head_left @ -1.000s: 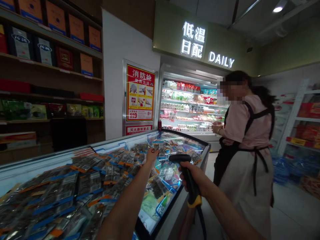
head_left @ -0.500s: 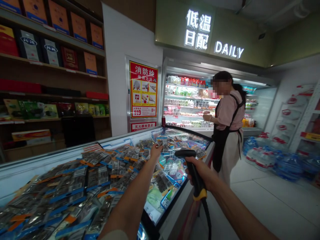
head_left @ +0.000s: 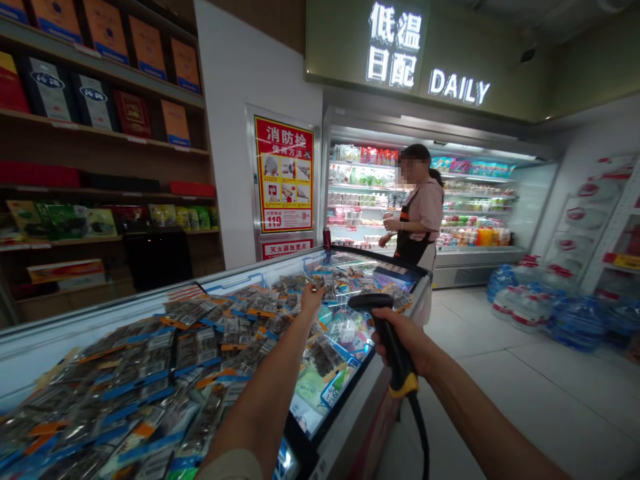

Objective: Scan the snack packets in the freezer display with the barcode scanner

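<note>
My right hand (head_left: 400, 337) is wrapped round the grip of a black and yellow barcode scanner (head_left: 393, 353), its head pointing left over the freezer's edge. A cable hangs from the handle. Stretched far out over the chest freezer (head_left: 345, 417), my left hand (head_left: 312, 299) has its fingers closed at a small clear packet (head_left: 326, 283) on the pile. Its fingertips are small and partly hidden. Many flat dark packets (head_left: 197, 350) with blue and orange edges lie heaped on the glass around my left arm.
A person (head_left: 420, 213) in a dark apron stands beyond the freezer, by a lit refrigerated display (head_left: 475, 260). Water bottles (head_left: 580, 320) stand on the floor at right. Shelves with boxes (head_left: 145, 53) line the left wall. A red can (head_left: 327, 240) stands at the freezer's far edge.
The person in the apron has moved left and farther away, toward the refrigerated display. Both my hands stay nearly in place, the scanner still in my right; the view has shifted slightly.
</note>
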The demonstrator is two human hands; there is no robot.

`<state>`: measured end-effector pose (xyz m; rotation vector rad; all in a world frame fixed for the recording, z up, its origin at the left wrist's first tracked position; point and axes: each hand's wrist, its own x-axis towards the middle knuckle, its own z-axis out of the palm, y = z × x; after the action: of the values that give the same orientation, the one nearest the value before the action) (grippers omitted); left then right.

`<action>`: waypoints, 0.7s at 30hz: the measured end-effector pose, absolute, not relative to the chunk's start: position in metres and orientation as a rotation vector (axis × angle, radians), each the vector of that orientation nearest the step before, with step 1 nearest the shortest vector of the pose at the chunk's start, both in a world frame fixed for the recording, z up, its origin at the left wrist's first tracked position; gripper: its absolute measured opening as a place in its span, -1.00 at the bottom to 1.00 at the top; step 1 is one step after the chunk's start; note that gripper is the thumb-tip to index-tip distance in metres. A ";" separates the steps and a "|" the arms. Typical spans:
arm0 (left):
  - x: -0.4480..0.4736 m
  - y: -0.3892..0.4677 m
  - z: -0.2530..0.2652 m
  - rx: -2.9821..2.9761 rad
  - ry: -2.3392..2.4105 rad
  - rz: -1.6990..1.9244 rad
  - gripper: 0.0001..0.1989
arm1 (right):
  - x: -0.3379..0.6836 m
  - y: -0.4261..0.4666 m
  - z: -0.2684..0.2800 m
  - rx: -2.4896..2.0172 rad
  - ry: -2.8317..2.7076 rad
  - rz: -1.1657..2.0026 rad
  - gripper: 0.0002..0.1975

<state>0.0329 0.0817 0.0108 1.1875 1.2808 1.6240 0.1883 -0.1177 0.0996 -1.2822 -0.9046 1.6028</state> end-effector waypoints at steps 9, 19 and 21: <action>0.053 0.071 0.007 1.315 1.318 1.566 -0.90 | 0.205 -0.125 0.096 -1.304 -0.872 1.603 -0.78; 0.069 0.031 -0.011 1.930 1.192 1.168 -0.83 | 0.217 -0.124 0.096 -1.322 -0.830 1.507 -0.79; 0.076 0.024 -0.021 1.983 1.159 1.081 -0.82 | 0.216 -0.124 0.096 -1.309 -0.836 1.514 -0.80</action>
<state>0.0762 0.0238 -0.0209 1.9826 1.1588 1.0808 0.2161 -0.1236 0.0957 -1.3088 -0.8363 1.5136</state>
